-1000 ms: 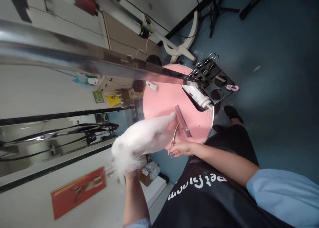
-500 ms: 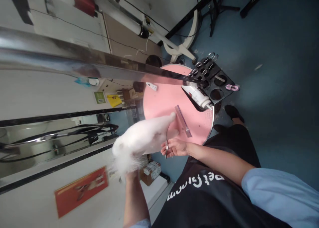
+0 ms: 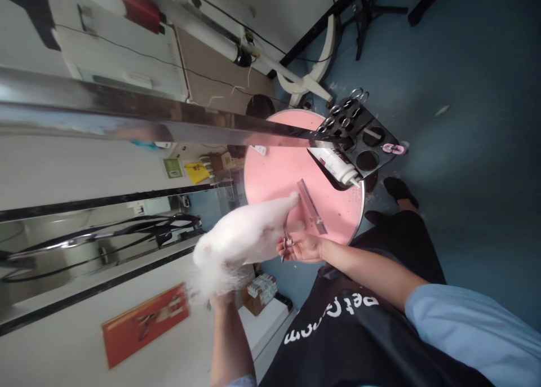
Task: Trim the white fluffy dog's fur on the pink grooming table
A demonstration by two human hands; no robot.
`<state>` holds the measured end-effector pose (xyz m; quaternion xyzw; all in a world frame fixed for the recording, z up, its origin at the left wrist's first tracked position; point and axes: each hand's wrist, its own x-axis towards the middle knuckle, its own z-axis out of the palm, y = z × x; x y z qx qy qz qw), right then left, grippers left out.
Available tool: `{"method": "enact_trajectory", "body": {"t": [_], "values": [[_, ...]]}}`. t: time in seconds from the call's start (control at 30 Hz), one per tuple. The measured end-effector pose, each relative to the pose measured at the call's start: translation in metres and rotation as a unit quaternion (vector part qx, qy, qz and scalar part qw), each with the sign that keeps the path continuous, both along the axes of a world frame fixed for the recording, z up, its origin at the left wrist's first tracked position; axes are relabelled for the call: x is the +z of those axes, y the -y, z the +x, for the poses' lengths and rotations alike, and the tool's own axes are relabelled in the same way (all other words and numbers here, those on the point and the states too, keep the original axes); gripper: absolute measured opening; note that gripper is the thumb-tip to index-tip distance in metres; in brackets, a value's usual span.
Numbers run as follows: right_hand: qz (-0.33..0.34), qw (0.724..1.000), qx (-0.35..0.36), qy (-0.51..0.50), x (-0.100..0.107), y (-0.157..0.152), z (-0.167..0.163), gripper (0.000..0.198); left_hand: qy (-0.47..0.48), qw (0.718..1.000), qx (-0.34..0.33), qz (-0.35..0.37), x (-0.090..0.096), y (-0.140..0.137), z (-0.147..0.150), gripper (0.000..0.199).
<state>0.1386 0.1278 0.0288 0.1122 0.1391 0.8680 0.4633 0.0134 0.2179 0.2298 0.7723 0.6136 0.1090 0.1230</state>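
My right hand (image 3: 301,246) is closed on a pair of silver scissors (image 3: 288,243), with fingers at the handle rings and the blades close to the dog's leg fur. A white fluffy dog (image 3: 249,229) stands over the pink round table (image 3: 274,173), one paw on its surface near a comb (image 3: 311,205). My left hand (image 3: 223,298) is at the long loose fur on the dog's far end. Fur covers its fingers, so their grip is hidden.
A metal post (image 3: 190,119) crosses the view to the table. A black tool holder (image 3: 376,125) carries several scissors, a white bottle (image 3: 336,163) and a pink item (image 3: 394,148). Cardboard boxes (image 3: 253,302) and a red poster (image 3: 146,322) are beyond the dog.
The view has shifted slightly. My right hand with the scissors has moved a little away from the dog's body. My left hand stays at the loose fur.
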Motion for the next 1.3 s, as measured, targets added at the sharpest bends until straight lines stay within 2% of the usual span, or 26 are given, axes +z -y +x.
{"method": "enact_trajectory", "body": {"t": [0.2, 0.4, 0.5, 0.6, 0.7, 0.83, 0.97, 1.1, 1.3], "values": [[0.002, 1.0, 0.001, 0.009, -0.004, -0.003, -0.003, 0.027, -0.024, 0.998, 0.015, 0.055, -0.001, 0.001, -0.018, 0.06], [0.01, 1.0, 0.002, 0.012, -0.012, -0.003, -0.005, 0.022, 0.006, 0.999, 0.0, 0.052, -0.003, 0.001, -0.019, 0.055], [-0.012, 1.0, 0.011, 0.008, -0.019, -0.004, -0.001, 0.023, 0.009, 0.998, -0.009, 0.053, -0.002, 0.001, -0.018, 0.059], [-0.047, 0.998, -0.012, -0.029, -0.024, -0.009, 0.005, 0.024, 0.028, 0.997, -0.019, 0.064, -0.002, 0.001, -0.017, 0.069], [-0.053, 0.997, -0.029, -0.054, -0.026, -0.016, 0.008, 0.023, 0.035, 0.998, -0.006, 0.059, -0.001, 0.002, -0.016, 0.069], [-0.061, 0.998, -0.035, -0.008, -0.027, -0.019, 0.004, 0.023, 0.034, 0.998, -0.013, 0.043, 0.0, 0.002, -0.017, 0.071], [-0.054, 0.998, -0.011, 0.009, -0.029, -0.017, 0.006, 0.021, 0.068, 0.997, 0.002, 0.031, -0.003, 0.002, -0.019, 0.068], [-0.057, 0.994, 0.014, 0.095, -0.031, -0.019, 0.012, 0.019, 0.104, 0.994, 0.025, -0.003, -0.006, 0.002, -0.019, 0.072], [-0.029, 0.971, 0.061, 0.231, -0.032, -0.017, 0.021, 0.021, 0.087, 0.995, 0.043, 0.021, -0.009, 0.005, -0.014, 0.074]]}}
